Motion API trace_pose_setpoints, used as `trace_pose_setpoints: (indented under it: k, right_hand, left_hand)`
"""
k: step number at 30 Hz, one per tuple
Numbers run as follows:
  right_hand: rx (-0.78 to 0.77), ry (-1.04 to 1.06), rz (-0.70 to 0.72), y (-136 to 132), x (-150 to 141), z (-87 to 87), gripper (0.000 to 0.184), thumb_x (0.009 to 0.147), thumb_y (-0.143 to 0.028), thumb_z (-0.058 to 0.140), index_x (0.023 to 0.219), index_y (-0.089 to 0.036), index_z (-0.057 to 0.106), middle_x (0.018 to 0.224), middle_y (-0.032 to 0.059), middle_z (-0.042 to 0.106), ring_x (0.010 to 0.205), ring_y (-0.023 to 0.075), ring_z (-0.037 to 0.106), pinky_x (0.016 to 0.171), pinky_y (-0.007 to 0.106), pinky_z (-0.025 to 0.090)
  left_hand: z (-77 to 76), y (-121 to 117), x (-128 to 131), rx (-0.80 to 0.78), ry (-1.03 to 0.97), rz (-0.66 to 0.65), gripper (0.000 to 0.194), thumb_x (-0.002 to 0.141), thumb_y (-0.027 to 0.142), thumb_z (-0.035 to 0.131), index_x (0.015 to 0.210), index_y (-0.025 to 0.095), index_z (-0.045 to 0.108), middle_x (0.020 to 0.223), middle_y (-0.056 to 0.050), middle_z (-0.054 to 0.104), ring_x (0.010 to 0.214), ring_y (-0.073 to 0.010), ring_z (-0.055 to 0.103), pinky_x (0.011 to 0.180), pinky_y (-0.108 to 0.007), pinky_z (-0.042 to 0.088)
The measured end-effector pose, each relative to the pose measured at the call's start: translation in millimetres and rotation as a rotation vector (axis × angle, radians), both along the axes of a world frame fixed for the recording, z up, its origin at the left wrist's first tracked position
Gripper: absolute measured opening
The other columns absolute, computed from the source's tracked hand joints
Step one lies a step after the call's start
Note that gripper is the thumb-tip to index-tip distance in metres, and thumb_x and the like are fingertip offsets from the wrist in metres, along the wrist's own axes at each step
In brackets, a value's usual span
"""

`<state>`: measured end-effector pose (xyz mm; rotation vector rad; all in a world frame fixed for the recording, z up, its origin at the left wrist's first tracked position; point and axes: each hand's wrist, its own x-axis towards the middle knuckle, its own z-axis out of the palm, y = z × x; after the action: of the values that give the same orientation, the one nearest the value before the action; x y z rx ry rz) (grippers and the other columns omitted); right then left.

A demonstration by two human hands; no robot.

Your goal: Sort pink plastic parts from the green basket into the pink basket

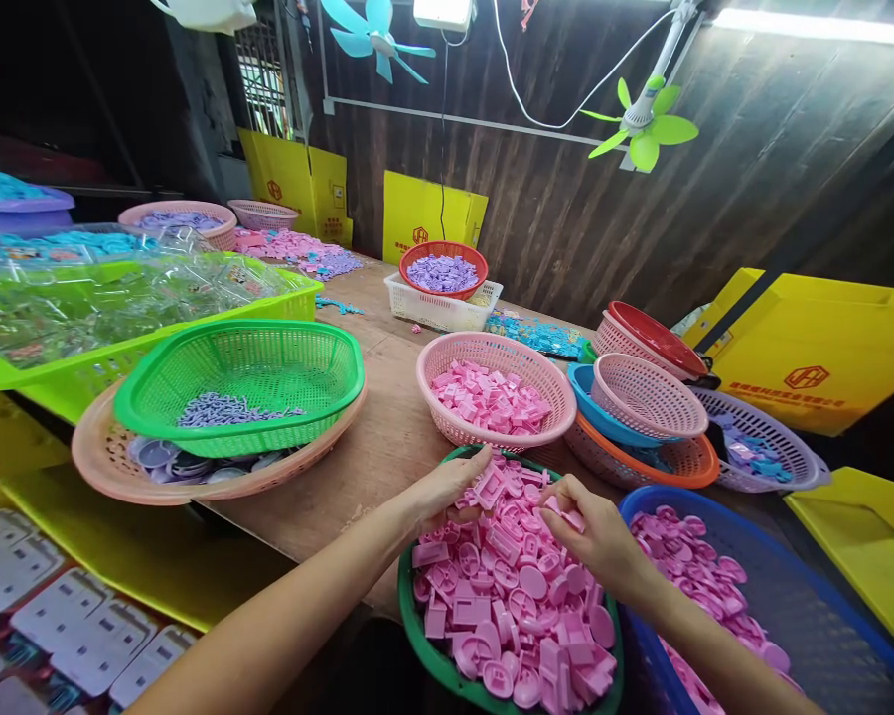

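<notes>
Over the dark green basket (pixel 406 606) of pink plastic parts (pixel 507 606), the left hand (pixel 447 492) half curls around a pink piece (pixel 490 488). Nearby, the right hand (pixel 594 524), almost closed, pinches a smaller pink bit (pixel 564 512).

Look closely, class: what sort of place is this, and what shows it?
Probably a small workshop handling plastic parts: a dark green basket heaped with pink parts, a red basket of purple pieces, and printed yellow boxes.
</notes>
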<state>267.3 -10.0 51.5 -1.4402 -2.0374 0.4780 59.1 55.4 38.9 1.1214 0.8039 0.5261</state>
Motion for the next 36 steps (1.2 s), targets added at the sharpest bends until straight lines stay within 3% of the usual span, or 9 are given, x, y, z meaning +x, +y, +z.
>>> trace_pose_setpoints:
  k: [3, 6, 11, 15, 18, 21, 26, 31, 36]
  right_hand:
    - [-0.077, 0.045, -0.016, 26, -1, 7.7, 0.021, 0.081, -0.033, 0.046, 0.066, -0.021, 0.039, 0.062, -0.0042, 0.049, 0.058, 0.0124, 0.046, 0.055, 0.024, 0.037]
    - [-0.076, 0.081, -0.057, 70, 1, 40.2, 0.023, 0.080, -0.041, 0.047, 0.071, -0.020, 0.045, 0.065, -0.0031, 0.052, 0.060, 0.0128, 0.048, 0.055, 0.024, 0.038]
    - [0.108, -0.077, -0.184, 105, 18, 94.3, 0.035, 0.075, -0.042, 0.055, 0.102, -0.020, 0.052, 0.104, 0.0066, 0.059, 0.091, 0.0194, 0.055, 0.075, 0.029, 0.041]
    - [-0.216, -0.467, -0.089, 68, 32, 58.4, 0.025, 0.078, -0.036, 0.047, 0.064, -0.021, 0.060, 0.066, 0.0030, 0.063, 0.062, 0.0173, 0.057, 0.059, 0.027, 0.037]
    - [-0.283, -0.506, -0.140, 37, 37, 9.9, 0.024, 0.066, -0.030, 0.058, 0.046, -0.018, 0.053, 0.048, 0.0037, 0.055, 0.050, 0.0177, 0.053, 0.052, 0.028, 0.032]
    - [-0.282, -0.464, -0.153, 23, 41, -15.8, 0.018, 0.064, -0.023, 0.058, 0.047, -0.018, 0.051, 0.053, 0.0036, 0.055, 0.054, 0.0172, 0.052, 0.054, 0.027, 0.031]
    - [-0.263, -0.272, -0.130, 24, 43, -9.0, 0.014, 0.071, -0.024, 0.048, 0.058, -0.018, 0.051, 0.068, 0.0019, 0.058, 0.063, 0.0145, 0.052, 0.056, 0.024, 0.034]
    - [-0.306, -0.093, -0.120, 29, 37, -3.7, 0.013, 0.070, -0.026, 0.048, 0.060, -0.018, 0.051, 0.057, -0.0026, 0.054, 0.055, 0.0122, 0.050, 0.050, 0.022, 0.035]
    - [-0.333, 0.015, -0.137, 26, 36, -7.4, 0.018, 0.075, -0.032, 0.047, 0.064, -0.018, 0.049, 0.052, -0.0045, 0.050, 0.050, 0.0110, 0.049, 0.046, 0.021, 0.034]
  left_hand:
    - [8.7, 12, 9, 0.066, -0.002, -0.056, 0.060, 0.068, 0.071, 0.039, 0.069, 0.014, 0.054, 0.053, 0.000, 0.052, 0.036, -0.0047, 0.030, 0.039, -0.020, 0.015]
    - [36.3, 47, 22, 0.357, 0.097, 0.022, 0.060, 0.073, 0.068, 0.036, 0.072, 0.012, 0.057, 0.053, -0.001, 0.051, 0.039, -0.0065, 0.034, 0.041, -0.021, 0.022]
    - [76.0, 87, 21, 1.070, 0.362, 0.574, 0.044, 0.075, 0.048, 0.054, 0.102, 0.014, 0.054, 0.086, -0.007, 0.058, 0.076, -0.0163, 0.053, 0.068, -0.028, 0.039]
    - [47.7, 51, 7, 1.240, 0.530, 0.363, 0.022, 0.083, 0.031, 0.046, 0.098, 0.018, 0.056, 0.086, -0.004, 0.058, 0.077, -0.0155, 0.053, 0.071, -0.028, 0.040]
    - [13.4, 9, 9, 1.287, 0.595, 0.012, 0.017, 0.083, 0.027, 0.044, 0.087, 0.018, 0.059, 0.088, -0.004, 0.059, 0.080, -0.0158, 0.054, 0.072, -0.028, 0.040]
    - [-3.1, -14, 17, 1.385, 0.654, -0.226, 0.016, 0.080, 0.031, 0.049, 0.082, 0.019, 0.061, 0.087, -0.004, 0.059, 0.086, -0.0192, 0.052, 0.076, -0.032, 0.039]
    - [1.6, 10, 38, 1.453, 0.799, -0.088, 0.021, 0.080, 0.022, 0.049, 0.100, 0.020, 0.058, 0.096, -0.005, 0.059, 0.095, -0.0210, 0.050, 0.080, -0.034, 0.038]
    - [-9.6, 40, 78, 1.590, 0.852, -0.296, 0.021, 0.081, 0.014, 0.047, 0.098, 0.015, 0.059, 0.093, -0.008, 0.060, 0.092, -0.0192, 0.053, 0.078, -0.030, 0.041]
    - [-24.5, 42, 107, 1.550, 0.932, -0.328, 0.014, 0.077, 0.007, 0.048, 0.083, 0.007, 0.061, 0.084, -0.015, 0.062, 0.083, -0.0231, 0.058, 0.070, -0.033, 0.043]
